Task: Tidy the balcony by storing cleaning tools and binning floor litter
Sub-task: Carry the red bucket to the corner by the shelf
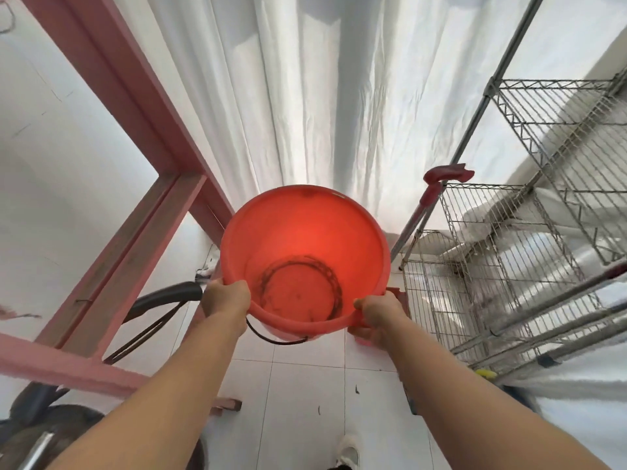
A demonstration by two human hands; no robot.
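Both hands are clamped on the near rim of the round orange plastic bucket (pixel 303 259): left hand (pixel 225 298), right hand (pixel 378 315). The bucket is held above the white tiled floor (pixel 305 385), tilted, interior facing the camera.

Both hands gripped the near rim of an orange plastic bucket (pixel 305 252), the left hand (pixel 225 298) and the right hand (pixel 380 315) on opposite sides, its black wire handle (pixel 271 337) hanging below. A dark ring stained its bottom. A pink metal frame (pixel 135 205) stood left, a wire shelving rack (pixel 515 239) right, white curtain (pixel 305 96) behind.
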